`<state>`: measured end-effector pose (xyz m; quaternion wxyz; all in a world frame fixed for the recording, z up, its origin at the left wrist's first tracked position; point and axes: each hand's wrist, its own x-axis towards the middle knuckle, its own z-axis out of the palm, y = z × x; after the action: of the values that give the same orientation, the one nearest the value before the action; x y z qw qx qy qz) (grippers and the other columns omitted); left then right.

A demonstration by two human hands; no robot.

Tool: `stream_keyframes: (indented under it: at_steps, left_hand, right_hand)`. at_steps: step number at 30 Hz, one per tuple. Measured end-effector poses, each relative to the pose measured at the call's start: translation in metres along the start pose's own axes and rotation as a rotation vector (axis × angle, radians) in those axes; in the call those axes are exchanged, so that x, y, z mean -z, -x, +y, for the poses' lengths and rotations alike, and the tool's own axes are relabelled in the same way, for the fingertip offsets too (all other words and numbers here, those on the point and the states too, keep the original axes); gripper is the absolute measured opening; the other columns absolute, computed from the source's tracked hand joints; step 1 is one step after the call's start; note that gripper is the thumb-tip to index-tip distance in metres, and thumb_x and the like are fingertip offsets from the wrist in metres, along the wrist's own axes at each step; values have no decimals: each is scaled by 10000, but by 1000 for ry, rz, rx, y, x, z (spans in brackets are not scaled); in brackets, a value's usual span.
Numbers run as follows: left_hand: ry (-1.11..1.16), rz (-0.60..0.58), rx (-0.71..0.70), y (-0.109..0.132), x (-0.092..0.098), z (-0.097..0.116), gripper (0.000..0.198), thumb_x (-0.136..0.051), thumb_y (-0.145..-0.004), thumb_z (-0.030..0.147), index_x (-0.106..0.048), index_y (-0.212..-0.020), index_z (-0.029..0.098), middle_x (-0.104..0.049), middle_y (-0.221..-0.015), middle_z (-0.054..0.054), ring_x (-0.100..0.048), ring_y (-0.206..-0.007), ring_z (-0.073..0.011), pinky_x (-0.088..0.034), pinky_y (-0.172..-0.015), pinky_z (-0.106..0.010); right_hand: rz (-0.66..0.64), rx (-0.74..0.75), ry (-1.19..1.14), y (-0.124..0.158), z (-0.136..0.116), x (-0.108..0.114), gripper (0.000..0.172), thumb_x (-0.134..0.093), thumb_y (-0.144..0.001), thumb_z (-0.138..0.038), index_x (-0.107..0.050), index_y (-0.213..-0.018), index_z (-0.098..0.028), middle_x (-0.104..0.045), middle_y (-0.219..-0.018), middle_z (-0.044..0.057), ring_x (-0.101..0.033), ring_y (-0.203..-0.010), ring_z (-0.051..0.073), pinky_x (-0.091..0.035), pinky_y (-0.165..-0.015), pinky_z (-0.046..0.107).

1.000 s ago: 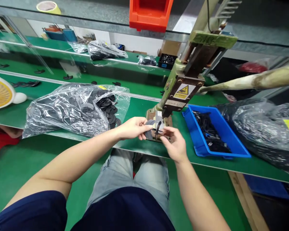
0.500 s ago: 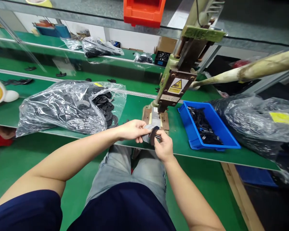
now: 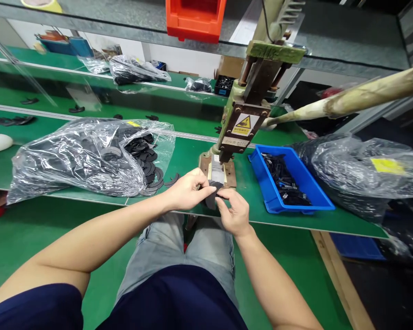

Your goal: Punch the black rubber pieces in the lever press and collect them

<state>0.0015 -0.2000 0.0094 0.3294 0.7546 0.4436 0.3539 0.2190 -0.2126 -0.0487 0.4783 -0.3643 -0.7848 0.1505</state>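
Observation:
In front of the hand press (image 3: 242, 126), my left hand (image 3: 192, 190) pinches a dark curved plastic piece (image 3: 211, 198) between thumb and fingers. My right hand (image 3: 234, 211) grips the same piece from its right side, thumb and forefinger close together. The piece is held just in front of the press's metal fixture (image 3: 217, 174), near the table's front edge. Fingers partly cover it, so I cannot tell whether it is one part or two joined. Loose black curved pieces (image 3: 151, 172) spill from a clear plastic bag (image 3: 79, 158) left of my hands.
A blue bin (image 3: 292, 183) with small black parts stands right of the press. Beyond it lies another filled plastic bag (image 3: 358, 165). The press's long lever (image 3: 347, 98) reaches out to the right. An orange bin (image 3: 196, 20) sits on the shelf above.
Before, a light-looking curved piece and a dark one showed apart between my hands. Now they appear together as one dark shape. My right hand has turned slightly; the view has shifted a little.

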Motion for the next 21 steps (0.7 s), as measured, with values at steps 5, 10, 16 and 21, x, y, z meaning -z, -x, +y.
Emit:
stream_keyframes:
  at_steps: [5, 10, 16, 21]
  left_hand:
    - [140, -41, 83, -4, -5, 0, 411, -668, -932, 478, -581, -652, 190, -524, -813, -11, -542, -788, -156, -467, -761, -291]
    - [445, 6, 156, -4, -15, 3, 390, -767, -857, 538, -573, -871, 200, -587, -869, 3, -578, -786, -141, -496, -728, -276]
    - [776, -228, 270, -8, -31, -6, 498, -742, -845, 642, -516, -902, 202, -630, -670, 17, -599, -528, -135, -486, -523, -263]
    - [563, 13, 282, 3, -26, -43, 413, -709, -899, 587, -587, -935, 194, -610, -708, 25, -596, -603, -119, -462, -570, -235]
  right_hand:
    - [6, 20, 16, 3, -5, 8, 229, -640, -899, -199, -674, -1108, -287, -747, -989, 42, -715, -911, 195, -603, -830, 380]
    - [-18, 21, 23, -5, -11, 27, 242, -643, -911, -195, -674, -1137, -277, -756, -1011, 43, -726, -928, 185, -607, -833, 356]
    - [-222, -3, 85, -24, -18, 68, 234, -661, -926, -240, -719, -1147, -287, -782, -1031, 15, -741, -932, 144, -615, -836, 288]
    - [-254, -162, 301, -66, 11, 107, 223, -609, -960, -370, -752, -1101, -274, -792, -1082, 29, -749, -986, 179, -617, -927, 344]
